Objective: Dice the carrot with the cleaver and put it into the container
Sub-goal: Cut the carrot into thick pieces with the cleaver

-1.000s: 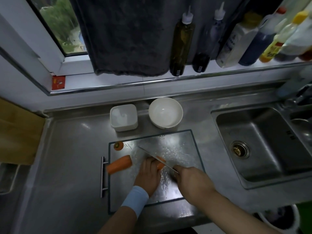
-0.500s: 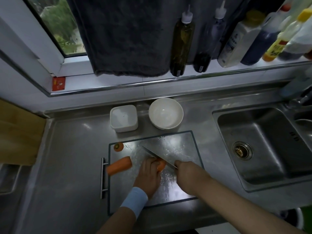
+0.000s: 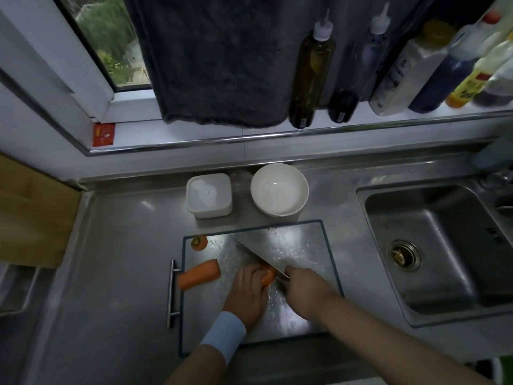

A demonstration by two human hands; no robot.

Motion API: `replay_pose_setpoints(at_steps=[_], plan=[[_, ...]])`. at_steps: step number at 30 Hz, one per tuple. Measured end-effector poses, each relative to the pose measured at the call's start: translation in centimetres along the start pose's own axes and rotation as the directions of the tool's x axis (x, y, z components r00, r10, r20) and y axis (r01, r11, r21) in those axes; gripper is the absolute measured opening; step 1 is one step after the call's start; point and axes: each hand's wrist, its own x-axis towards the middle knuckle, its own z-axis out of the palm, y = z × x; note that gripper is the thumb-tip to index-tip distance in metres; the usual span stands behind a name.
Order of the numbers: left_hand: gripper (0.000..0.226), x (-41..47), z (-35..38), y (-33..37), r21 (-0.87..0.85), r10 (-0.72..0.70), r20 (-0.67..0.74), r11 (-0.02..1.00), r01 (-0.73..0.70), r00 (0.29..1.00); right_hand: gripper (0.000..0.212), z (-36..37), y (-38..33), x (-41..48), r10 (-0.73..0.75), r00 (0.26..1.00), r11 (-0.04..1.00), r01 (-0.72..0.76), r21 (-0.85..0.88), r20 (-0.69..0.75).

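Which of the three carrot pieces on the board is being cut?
The orange carrot piece under the left hand, against the cleaver; the others lie untouched farther left.

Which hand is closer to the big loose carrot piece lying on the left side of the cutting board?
Left. The left hand pins another carrot chunk just right of the loose carrot piece. The right hand, farther right, has its grip on the cleaver.
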Motion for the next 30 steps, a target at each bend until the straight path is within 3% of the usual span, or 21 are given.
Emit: replay_pose_setpoints(at_steps=[20,23,30], plan=[[0.039,-0.3,-1.2,1.1,-0.019,-0.202,0.198,0.977,0.210,0.959,0.007,0.1,-0.1,-3.8,-0.020,0.996,0.992,0.009,-0.123,-0.092],[0.044,-0.4,-0.8,0.7,0.082,-0.201,0.237,0.979,0.186,0.950,0.019,-0.1,-1.0,-5.1,-0.013,0.995,0.987,-0.003,-0.162,-0.103],[0.042,-0.3,-1.0,0.9,0.015,-0.205,0.185,0.978,0.206,0.961,0.017,-0.4,-1.1,-6.2,0.018,0.994,0.987,-0.035,-0.154,-0.110]])
